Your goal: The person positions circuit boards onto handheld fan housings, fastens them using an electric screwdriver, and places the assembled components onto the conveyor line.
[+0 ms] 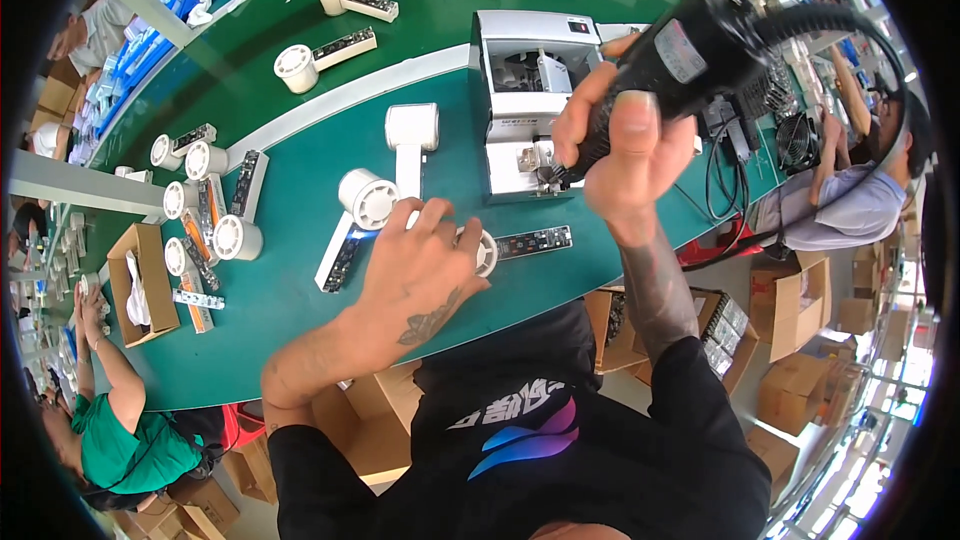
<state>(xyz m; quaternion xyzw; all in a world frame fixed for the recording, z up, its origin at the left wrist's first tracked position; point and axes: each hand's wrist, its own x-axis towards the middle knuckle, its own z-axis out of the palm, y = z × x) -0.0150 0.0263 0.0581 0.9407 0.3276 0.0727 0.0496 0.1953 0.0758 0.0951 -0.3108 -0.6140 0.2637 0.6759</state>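
Note:
My right hand (640, 165) is wrapped round a black electric screwdriver (690, 55), pointing down and left. Its lower end meets the front of a grey and white screw feeder (513, 100); the bit's exact contact is hard to see. My left hand (415, 265) has its fingers curled over the round white head of a handheld fan (486, 254), partly hiding it. A bare circuit board (535, 242) extends from that fan to the right. Just beyond my left hand lies another opened fan (370, 198), and a white fan (411, 127) rests behind it.
Several opened fans (238, 237) cluster at the left beside a cardboard box (150, 285). More stand along the green conveyor (240, 90) at the back. A thick black cable (850, 18) arcs from the screwdriver on the right. Co-workers sit at both sides.

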